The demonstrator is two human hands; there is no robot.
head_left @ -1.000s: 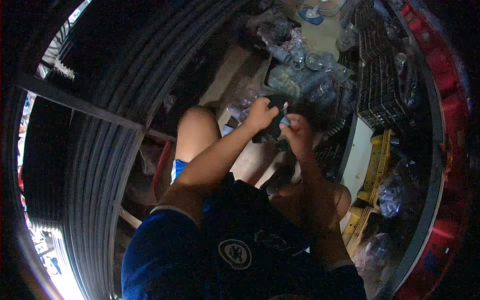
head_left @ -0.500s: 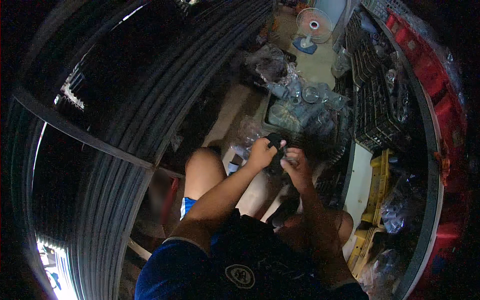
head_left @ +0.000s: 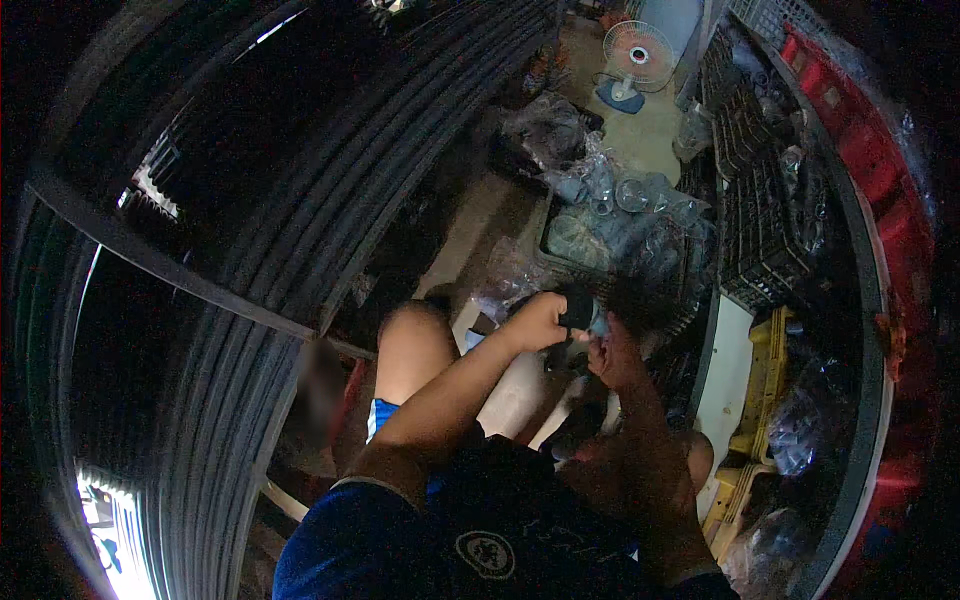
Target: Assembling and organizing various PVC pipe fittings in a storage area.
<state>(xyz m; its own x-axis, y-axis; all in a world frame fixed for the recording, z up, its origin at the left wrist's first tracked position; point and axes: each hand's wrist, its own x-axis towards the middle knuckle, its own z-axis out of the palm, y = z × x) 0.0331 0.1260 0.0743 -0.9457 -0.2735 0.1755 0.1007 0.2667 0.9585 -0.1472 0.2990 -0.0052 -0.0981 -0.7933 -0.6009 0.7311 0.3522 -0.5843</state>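
Head cam: vs ~0.5 s ago, both hands sit a bit lower & further R in frame (view shifted slightly too). L hand (head_left: 540, 322) curled closed round a blk object (head_left: 576, 305), approx. ctr of frame. R hand (head_left: 617, 358), fingers bent, is by a pale-blue piece (head_left: 600, 324) next to it; can't tell if gripped. Clear plastic pcs (head_left: 645, 195) upper ctr-R; fan (head_left: 638, 55) near top; yellow crate (head_left: 762, 385) mid-R.

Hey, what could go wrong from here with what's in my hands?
The dark piece in your left hand could slip and be hard to spot in the dim light. The small pale piece by your right hand might drop and get lost near the clear plastic bags beyond.
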